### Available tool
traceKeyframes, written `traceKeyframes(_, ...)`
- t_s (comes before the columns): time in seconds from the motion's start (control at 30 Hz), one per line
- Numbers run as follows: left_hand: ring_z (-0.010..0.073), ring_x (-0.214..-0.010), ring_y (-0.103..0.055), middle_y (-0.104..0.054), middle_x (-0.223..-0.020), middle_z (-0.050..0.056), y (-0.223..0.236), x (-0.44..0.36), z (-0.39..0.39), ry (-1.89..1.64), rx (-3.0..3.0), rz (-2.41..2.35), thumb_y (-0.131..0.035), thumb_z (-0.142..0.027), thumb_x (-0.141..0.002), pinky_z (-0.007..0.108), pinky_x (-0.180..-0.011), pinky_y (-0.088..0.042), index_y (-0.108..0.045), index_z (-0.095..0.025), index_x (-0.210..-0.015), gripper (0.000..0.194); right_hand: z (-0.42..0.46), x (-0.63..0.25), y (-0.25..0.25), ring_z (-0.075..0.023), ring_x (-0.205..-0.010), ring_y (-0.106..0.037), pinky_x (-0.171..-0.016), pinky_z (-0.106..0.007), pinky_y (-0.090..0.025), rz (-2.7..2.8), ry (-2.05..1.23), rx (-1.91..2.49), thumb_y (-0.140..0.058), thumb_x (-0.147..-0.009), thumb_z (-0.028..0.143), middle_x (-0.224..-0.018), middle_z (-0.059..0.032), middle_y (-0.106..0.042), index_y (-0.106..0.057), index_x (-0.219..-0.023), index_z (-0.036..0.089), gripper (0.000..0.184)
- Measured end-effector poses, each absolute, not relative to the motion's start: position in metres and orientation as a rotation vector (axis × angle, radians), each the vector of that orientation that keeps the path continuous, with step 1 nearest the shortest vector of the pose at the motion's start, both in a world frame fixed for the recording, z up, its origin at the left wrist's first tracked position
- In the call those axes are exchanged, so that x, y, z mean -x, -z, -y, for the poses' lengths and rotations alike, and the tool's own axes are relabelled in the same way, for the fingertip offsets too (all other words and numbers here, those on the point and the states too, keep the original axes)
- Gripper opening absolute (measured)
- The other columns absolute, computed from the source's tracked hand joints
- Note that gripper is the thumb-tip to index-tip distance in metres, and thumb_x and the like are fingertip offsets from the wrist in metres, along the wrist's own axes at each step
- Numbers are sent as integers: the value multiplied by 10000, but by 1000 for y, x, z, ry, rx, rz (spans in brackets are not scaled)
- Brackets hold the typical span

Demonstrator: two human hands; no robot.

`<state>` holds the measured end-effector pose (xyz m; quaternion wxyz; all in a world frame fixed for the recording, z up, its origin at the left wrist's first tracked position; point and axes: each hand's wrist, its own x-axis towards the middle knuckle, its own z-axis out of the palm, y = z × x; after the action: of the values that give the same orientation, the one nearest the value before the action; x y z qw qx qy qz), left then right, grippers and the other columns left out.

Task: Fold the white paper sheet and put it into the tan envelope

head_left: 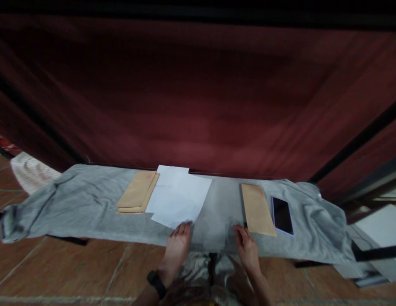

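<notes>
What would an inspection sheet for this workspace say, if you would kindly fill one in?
Surface: grey cloth, wrinkled toward both ends.
Work items: overlapping white sheets near the middle; stacked brown envelopes to their left; another brown envelope on the right.
Clutter: dark-screened phone, right of that last envelope.
Hands: left hand at the sheets' near edge; right hand by the right-side envelope's near end; grip of either unclear.
Cables: nothing seen for certain.
Surroundings: dark red panel behind, tiled floor below.
</notes>
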<state>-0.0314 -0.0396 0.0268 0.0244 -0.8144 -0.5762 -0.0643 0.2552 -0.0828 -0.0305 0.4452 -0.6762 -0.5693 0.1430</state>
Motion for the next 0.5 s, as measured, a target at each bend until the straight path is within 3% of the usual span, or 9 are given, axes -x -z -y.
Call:
traceKeyframes(0.13,218,-1231,-640,-686,-1337,90,-7,9,66,283,2677,1541,-423,66,-860,359,-1062,-504,-618,-181,-1340,574,80,-245,24,-257,-1027,-713,-909,-405,-584,1363,-460,1605,-431,-989,363,-1125,-100,-741,-689,-1167,223,343)
traceKeyframes(0.5,226,-1244,-643,-688,-1360,51,0,58,62,278,2664,1635,-402,41,-824,374,-1092,-486,-659,-252,-1341,647,75,-224,32,-255,-1360,-538,-1093,-506,-508,1793,-59,1477,-406,-949,79,-1430,-109,-597,-520,-1469,273,566)
